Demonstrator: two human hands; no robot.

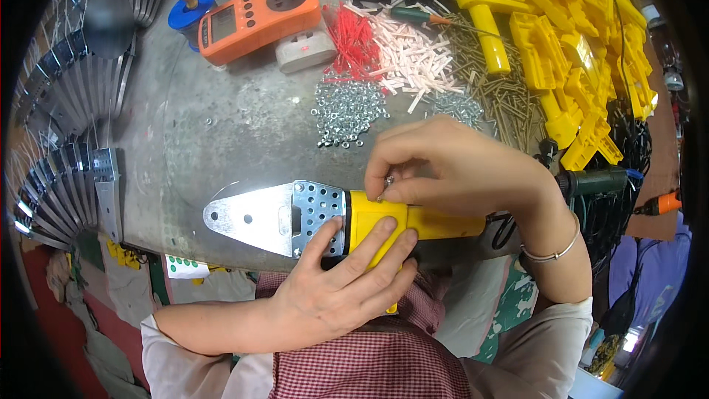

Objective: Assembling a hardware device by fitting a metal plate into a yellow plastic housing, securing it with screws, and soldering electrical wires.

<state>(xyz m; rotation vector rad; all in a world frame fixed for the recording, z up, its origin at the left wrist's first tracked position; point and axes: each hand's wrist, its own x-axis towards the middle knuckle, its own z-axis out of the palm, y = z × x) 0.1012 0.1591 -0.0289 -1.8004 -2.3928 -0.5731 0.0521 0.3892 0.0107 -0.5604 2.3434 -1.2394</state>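
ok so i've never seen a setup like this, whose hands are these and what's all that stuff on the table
No robot here: these are a person's own bare hands, seen from a wide fisheye camera on their head, so straight edges bend. The left hand lies spread across a yellow plastic body with a tapering metal plate at one end. The right hand pinches a small metal piece, too small to identify. Beyond, on the grey table, are nuts, red and white pieces, brass-coloured screws, an orange meter and heaped yellow parts.
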